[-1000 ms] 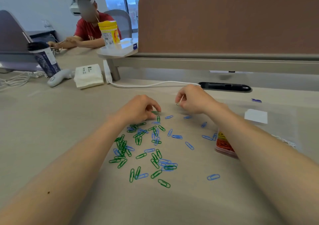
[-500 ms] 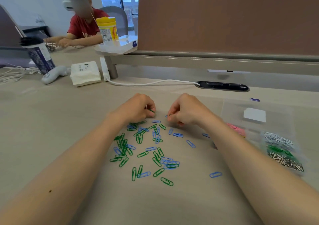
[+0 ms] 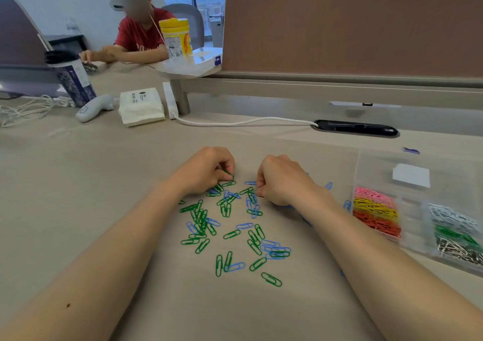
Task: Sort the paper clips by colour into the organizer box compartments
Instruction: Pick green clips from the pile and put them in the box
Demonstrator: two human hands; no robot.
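Both hands work the far edge of the loose pile of green and blue paper clips, mid counter.

Left hand: fingers curled, pinching a green clip.

Right hand: fingers curled under, tips down among blue clips. Cannot tell whether it holds any.

Change over the last second: the right hand has come nearer, from beyond the pile onto its far right edge. The left hand has barely moved.

The organizer box sits right of the pile, just beside the right forearm. Pink, yellow, red, white, green and silver clips already lie in its compartments — no blue seen there.

Judgement: gathering phase, one colour per hand — nothing carried to the box yet.
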